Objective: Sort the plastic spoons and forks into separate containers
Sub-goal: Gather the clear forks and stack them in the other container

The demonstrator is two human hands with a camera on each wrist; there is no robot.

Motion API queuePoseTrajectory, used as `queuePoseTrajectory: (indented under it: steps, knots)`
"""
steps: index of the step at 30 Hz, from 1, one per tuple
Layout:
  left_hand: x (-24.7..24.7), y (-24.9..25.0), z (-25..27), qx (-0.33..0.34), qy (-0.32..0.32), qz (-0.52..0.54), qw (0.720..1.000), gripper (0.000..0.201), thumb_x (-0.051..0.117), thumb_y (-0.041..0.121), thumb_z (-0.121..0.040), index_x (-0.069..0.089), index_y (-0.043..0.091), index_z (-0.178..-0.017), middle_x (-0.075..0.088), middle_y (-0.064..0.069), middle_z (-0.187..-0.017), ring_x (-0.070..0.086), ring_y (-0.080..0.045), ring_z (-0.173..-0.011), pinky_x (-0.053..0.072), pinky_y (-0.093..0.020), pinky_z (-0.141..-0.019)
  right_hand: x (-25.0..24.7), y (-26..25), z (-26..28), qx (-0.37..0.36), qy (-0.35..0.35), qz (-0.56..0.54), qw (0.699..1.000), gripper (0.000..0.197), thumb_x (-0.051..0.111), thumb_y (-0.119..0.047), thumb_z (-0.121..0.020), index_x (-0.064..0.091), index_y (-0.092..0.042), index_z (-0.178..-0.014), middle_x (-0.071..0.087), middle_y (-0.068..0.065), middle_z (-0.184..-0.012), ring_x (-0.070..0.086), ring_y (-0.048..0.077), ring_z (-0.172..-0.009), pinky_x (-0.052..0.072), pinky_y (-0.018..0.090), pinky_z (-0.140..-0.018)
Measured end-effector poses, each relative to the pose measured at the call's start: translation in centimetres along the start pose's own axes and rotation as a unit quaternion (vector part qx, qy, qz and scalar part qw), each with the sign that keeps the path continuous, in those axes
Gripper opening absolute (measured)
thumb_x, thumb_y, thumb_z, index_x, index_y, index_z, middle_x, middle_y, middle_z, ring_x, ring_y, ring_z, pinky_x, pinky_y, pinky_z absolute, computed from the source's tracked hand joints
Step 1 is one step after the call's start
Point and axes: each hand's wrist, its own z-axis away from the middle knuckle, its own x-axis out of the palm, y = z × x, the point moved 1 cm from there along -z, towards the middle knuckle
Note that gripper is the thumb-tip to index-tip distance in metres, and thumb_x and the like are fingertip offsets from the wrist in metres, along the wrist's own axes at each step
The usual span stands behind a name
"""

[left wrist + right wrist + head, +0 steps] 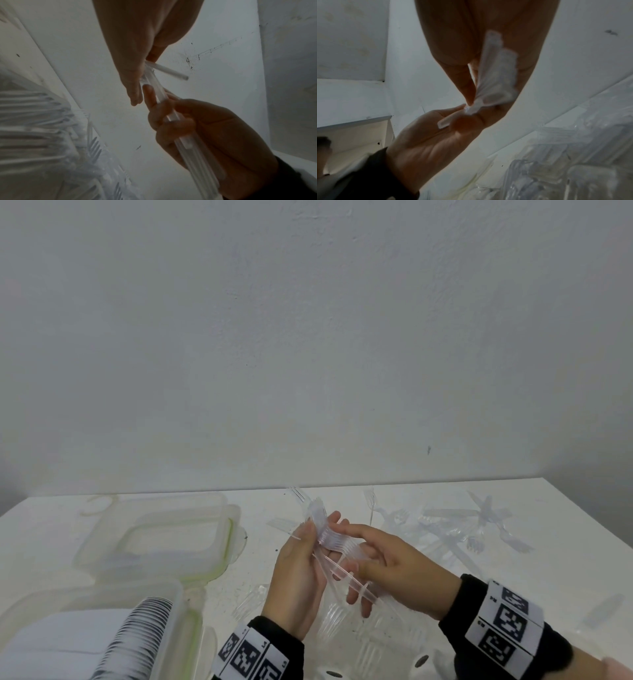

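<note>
I see the white surface [394, 501] running back to a plain wall, with a clear lidded container [161, 537] at the left. Nearer at the left, an open container [85, 635] holds a packed row of spoons [137, 635]. A clear tray [376, 648] with forks lying in it sits at the near edge below my hands. Loose forks [455, 525] lie scattered at the far right. My left hand [301, 570] has its fingers curled round a bundle of forks [329, 546], tines pointing away. My right hand [397, 566] grips the handles of that same bundle, thumb and fingers closed round them, just above the surface at centre.
</note>
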Motion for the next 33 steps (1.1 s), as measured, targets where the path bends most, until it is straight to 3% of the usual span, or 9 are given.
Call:
queuePoseTrajectory:
  steps: [3, 7, 9, 11, 13, 16, 21, 29, 33]
  knots:
    - [0.0, 0.1, -0.1, 0.001, 0.004, 0.032, 0.999, 0.037, 0.036, 0.024, -0.102, 0.063, 0.006, -0.120, 0.071, -0.008, -0.117, 0.071, -0.022, -0.100, 0.057, -0.044, -0.082, -0.1, 0.2, 0.1, -0.002, -0.006, 0.014, 1.000, 0.051, 0.040, 0.007, -0.097, 0.045, -0.026, -0.135, 0.060, 0.030, -0.105, 0.067, 0.032, -0.077, 0.059, 0.042, -0.064]
    - [-0.2, 0.2, -0.4, -0.015, 0.033, 0.085, 0.996, 0.035, 0.037, 0.019, -0.103, 0.060, 0.001, -0.123, 0.067, -0.018, -0.119, 0.068, -0.030, -0.104, 0.053, -0.049, -0.091, -0.2, 0.5, 0.5, -0.005, 0.016, 0.052, 0.998, 0.051, 0.037, 0.006, -0.097, 0.047, -0.029, -0.133, 0.061, 0.020, -0.098, 0.068, 0.029, -0.079, 0.059, 0.045, -0.071]
    - [-0.5, 0.3, -0.4, -0.007, 0.042, 0.091, 0.995, 0.034, 0.035, 0.015, -0.104, 0.056, 0.000, -0.126, 0.067, -0.018, -0.120, 0.066, -0.028, -0.109, 0.054, -0.041, -0.092, -0.8, 0.2, 0.7, -0.021, 0.069, 0.096, 0.993, 0.052, 0.038, 0.004, -0.097, 0.047, -0.034, -0.131, 0.063, 0.011, -0.090, 0.062, 0.020, -0.066, 0.058, 0.039, -0.061]
    - [-0.6, 0.4, -0.3, -0.009, 0.029, 0.071, 0.997, 0.033, 0.034, 0.012, -0.104, 0.054, -0.001, -0.127, 0.066, -0.019, -0.122, 0.065, -0.028, -0.112, 0.053, -0.040, -0.095, -1.8, -0.7, 0.3, -0.020, 0.118, 0.092, 0.989, 0.052, 0.041, 0.003, -0.096, 0.048, -0.037, -0.129, 0.060, 0.004, -0.079, 0.047, 0.011, -0.051, 0.043, 0.028, -0.045]
    - [-0.4, 0.4, 0.1, -0.028, -0.015, 0.037, 0.999, 0.033, 0.034, 0.012, -0.104, 0.053, -0.003, -0.126, 0.067, -0.020, -0.119, 0.066, -0.030, -0.110, 0.054, -0.041, -0.093, -2.7, -1.8, -0.5, -0.001, 0.141, 0.023, 0.990, 0.052, 0.044, 0.005, -0.093, 0.052, -0.033, -0.128, 0.056, 0.003, -0.075, 0.037, 0.009, -0.048, 0.028, 0.022, -0.041]
    - [0.2, 0.3, 0.9, -0.068, -0.084, -0.021, 0.994, 0.035, 0.035, 0.014, -0.103, 0.053, -0.006, -0.125, 0.069, -0.022, -0.114, 0.067, -0.034, -0.107, 0.055, -0.042, -0.092, -3.3, -3.3, -2.0, -0.012, 0.155, -0.021, 0.988, 0.045, 0.056, -0.002, -0.091, 0.054, -0.028, -0.128, 0.054, 0.004, -0.072, 0.034, 0.009, -0.048, 0.024, 0.020, -0.040]
    - [0.4, 0.1, 1.5, -0.105, -0.168, -0.108, 0.974, 0.042, 0.057, 0.032, -0.094, 0.057, -0.001, -0.121, 0.070, -0.020, -0.112, 0.068, -0.034, -0.105, 0.056, -0.039, -0.089, -3.1, -3.1, -3.0, -0.011, 0.144, 0.027, 0.989, 0.053, 0.074, -0.006, -0.081, 0.056, -0.028, -0.126, 0.041, -0.006, -0.053, 0.032, 0.010, -0.042, 0.029, 0.020, -0.040]
    - [-1.5, 1.0, 0.4, -0.090, -0.097, -0.078, 0.988, 0.041, 0.046, 0.023, -0.095, 0.057, -0.006, -0.120, 0.071, -0.022, -0.108, 0.070, -0.034, -0.098, 0.060, -0.040, -0.080, -4.1, -3.1, -2.4, 0.000, 0.096, 0.010, 0.995, 0.057, 0.076, 0.001, -0.077, 0.058, -0.028, -0.123, 0.040, -0.002, -0.054, 0.028, 0.011, -0.045, 0.023, 0.021, -0.041]
    - [-0.7, 1.0, 0.6, -0.098, -0.130, -0.098, 0.982, 0.040, 0.050, 0.024, -0.093, 0.058, -0.004, -0.120, 0.071, -0.021, -0.108, 0.070, -0.031, -0.102, 0.059, -0.035, -0.078, -2.9, -2.6, -2.4, -0.003, 0.068, 0.029, 0.997, 0.060, 0.076, 0.002, -0.077, 0.057, -0.030, -0.124, 0.052, 0.000, -0.057, 0.031, 0.010, -0.043, 0.025, 0.020, -0.039]
